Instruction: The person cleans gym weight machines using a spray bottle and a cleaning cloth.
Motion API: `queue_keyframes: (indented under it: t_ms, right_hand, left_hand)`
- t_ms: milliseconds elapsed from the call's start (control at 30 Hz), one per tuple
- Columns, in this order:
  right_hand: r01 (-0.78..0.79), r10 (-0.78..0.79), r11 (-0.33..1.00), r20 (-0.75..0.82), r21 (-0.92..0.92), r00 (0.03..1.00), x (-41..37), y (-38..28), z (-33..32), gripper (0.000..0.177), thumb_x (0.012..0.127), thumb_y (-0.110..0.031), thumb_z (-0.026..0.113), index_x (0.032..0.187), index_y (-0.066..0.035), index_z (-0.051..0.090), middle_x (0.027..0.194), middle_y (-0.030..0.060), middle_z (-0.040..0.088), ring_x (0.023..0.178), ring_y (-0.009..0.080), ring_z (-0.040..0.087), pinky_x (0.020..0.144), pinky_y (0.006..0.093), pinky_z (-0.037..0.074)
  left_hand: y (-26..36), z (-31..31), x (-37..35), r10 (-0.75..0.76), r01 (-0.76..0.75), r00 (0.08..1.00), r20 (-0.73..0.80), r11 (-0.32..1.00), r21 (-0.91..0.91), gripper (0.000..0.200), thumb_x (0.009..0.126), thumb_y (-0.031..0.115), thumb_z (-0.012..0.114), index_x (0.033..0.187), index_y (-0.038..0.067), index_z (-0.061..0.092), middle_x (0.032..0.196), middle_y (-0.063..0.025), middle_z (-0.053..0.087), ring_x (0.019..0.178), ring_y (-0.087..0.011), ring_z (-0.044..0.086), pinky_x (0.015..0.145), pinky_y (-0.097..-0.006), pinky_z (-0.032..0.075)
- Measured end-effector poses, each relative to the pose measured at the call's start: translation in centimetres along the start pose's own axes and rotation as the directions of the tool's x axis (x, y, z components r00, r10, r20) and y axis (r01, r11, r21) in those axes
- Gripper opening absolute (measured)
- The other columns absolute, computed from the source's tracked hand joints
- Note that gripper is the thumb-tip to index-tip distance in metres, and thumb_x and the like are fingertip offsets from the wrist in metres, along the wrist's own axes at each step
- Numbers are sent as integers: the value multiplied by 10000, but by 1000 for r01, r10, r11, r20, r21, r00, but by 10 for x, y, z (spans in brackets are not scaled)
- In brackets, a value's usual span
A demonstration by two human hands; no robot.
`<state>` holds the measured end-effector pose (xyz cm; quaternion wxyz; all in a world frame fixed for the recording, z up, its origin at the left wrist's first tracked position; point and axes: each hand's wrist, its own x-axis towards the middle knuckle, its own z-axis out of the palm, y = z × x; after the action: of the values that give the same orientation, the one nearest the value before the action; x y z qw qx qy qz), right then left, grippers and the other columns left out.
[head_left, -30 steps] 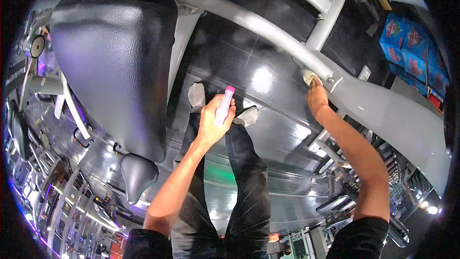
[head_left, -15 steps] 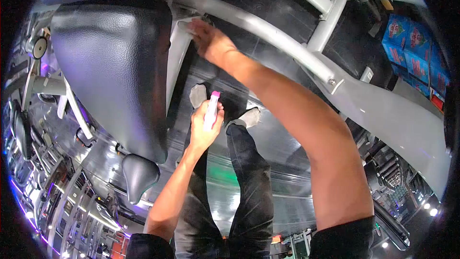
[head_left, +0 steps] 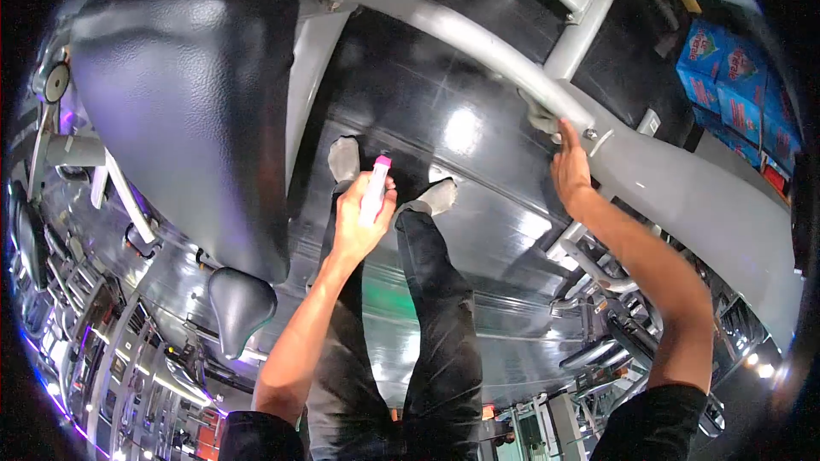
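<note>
My left hand [head_left: 362, 220] is closed around a white spray bottle with a pink tip [head_left: 373, 195], held above the floor between my feet. The rest of the bottle is hidden by the fingers. Out to the right, my right hand [head_left: 571, 169] grips a greyish cloth [head_left: 538, 113] against the underside of a silver-grey frame tube [head_left: 478, 47], close to its bolted joint. Part of the cloth is behind the tube. One finger lies along the metal.
A large black padded seat [head_left: 188, 119] fills the left, with a smaller black pad [head_left: 242, 312] below it. A wide grey frame beam [head_left: 700, 188] runs down the right side. Blue printed packs [head_left: 735, 85] are stacked at the upper right. Gym machines stand further back.
My right hand has moved from the tube's upper left end to the right and down, near its bolted joint. My left hand keeps the bottle in nearly the same place.
</note>
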<state>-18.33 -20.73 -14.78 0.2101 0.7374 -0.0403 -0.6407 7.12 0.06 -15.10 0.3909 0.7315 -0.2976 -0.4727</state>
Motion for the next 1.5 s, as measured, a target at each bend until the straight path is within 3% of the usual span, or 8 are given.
queue_keyframes:
  t_ms: [133, 200, 400, 600, 1033, 1333, 1400, 1500]
  right_hand:
    - [161, -205, 886, 55, 436, 977, -25, 12, -17, 360, 929, -204, 414, 1232, -133, 595, 1319, 86, 537, 1265, 308, 458, 1125, 527, 147]
    - [17, -77, 333, 9, 943, 997, -40, 13, -22, 309, 901, -218, 463, 1153, -138, 623, 1111, 130, 649, 1029, 318, 624, 971, 444, 416]
    - [269, 373, -488, -80, 830, 924, -70, -9, 11, 257, 862, -250, 543, 1050, -87, 606, 927, 194, 664, 890, 341, 647, 781, 426, 492]
    - [-262, 582, 277, 56, 924, 811, -76, 67, -2, 425, 824, -231, 625, 1206, -123, 473, 1077, 171, 568, 863, 391, 641, 718, 491, 524]
    - [-347, 632, 670, -259, 657, 730, -8, 37, 46, 591, 874, -304, 555, 1368, -22, 393, 1338, 183, 423, 1250, 304, 430, 1067, 397, 321]
    - [-203, 584, 419, -91, 885, 807, 24, 79, 66, 379, 845, -67, 487, 1209, -130, 572, 957, 165, 656, 817, 364, 656, 752, 425, 537]
    - [55, 750, -212, 126, 976, 650, 16, 80, 26, 409, 860, -78, 483, 1262, -129, 536, 1114, 194, 612, 1003, 364, 610, 888, 400, 493]
    - [750, 910, -225, -140, 622, 390, 70, 54, -31, 625, 725, 82, 536, 1310, -130, 483, 1276, 230, 476, 1198, 371, 463, 1008, 400, 402]
  left_hand:
    - [-1, -2, 1, 6, -7, 1000, 13, 999, 35, 128, 840, 41, 624, 959, 19, 583, 840, -48, 634, 717, -96, 583, 649, -256, 478]
    - [1, 1, 2, -8, 8, 1000, -23, 1000, -22, 129, 812, 14, 631, 934, 17, 590, 795, -75, 639, 715, -130, 615, 656, -280, 491]
    - [12, 7, 7, 107, -109, 993, 51, 993, 37, 130, 834, 15, 603, 960, 29, 572, 797, -37, 623, 637, -72, 544, 586, -249, 463]
    - [15, 11, 11, 92, -95, 992, 91, 995, 26, 127, 830, 6, 602, 951, 28, 569, 794, -32, 611, 617, -70, 531, 566, -242, 453]
    - [12, 5, 6, 33, -41, 991, 132, 998, 56, 162, 784, 9, 637, 935, -1, 578, 838, -114, 663, 751, -205, 663, 672, -306, 513]
    - [16, 3, 6, 79, -88, 989, 123, 994, 71, 184, 780, 11, 637, 955, 6, 581, 847, -109, 665, 755, -212, 668, 688, -314, 519]
    - [17, 6, 3, 64, -70, 991, 115, 996, 53, 185, 783, 15, 640, 959, 9, 584, 847, -107, 666, 757, -209, 668, 689, -314, 519]
    - [22, 9, -3, 36, -43, 992, 119, 998, 56, 181, 788, 18, 640, 959, 4, 585, 846, -115, 660, 772, -206, 666, 698, -308, 517]
